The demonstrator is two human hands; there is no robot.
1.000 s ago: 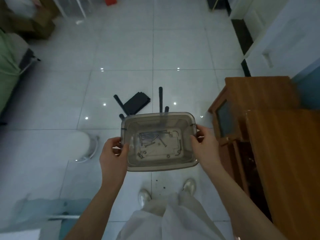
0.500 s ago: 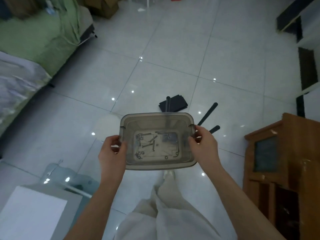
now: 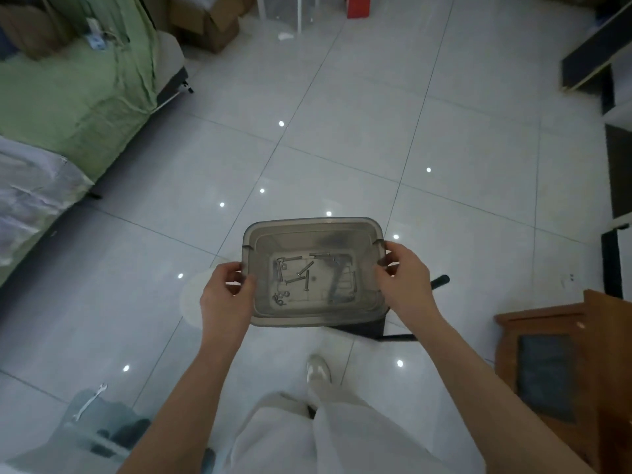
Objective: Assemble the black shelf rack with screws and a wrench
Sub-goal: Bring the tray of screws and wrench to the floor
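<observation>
As both hands grip the bin, screws seemingly lie inside.

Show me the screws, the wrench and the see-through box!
screws (image 3: 305, 269), head view, on the shaft of one screw lying in the box.
wrench (image 3: 89, 402), head view, on the middle of its handle.
box (image 3: 314, 221), head view, on its far rim.

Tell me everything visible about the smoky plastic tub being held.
The tub is a translucent smoky-grey plastic box, rectangular with rounded corners and a lipped rim, lidless, held roughly level above the tiled floor. The left hand and right hand grip its short sides. Loose screws and small rings lie on its bottom.
</observation>
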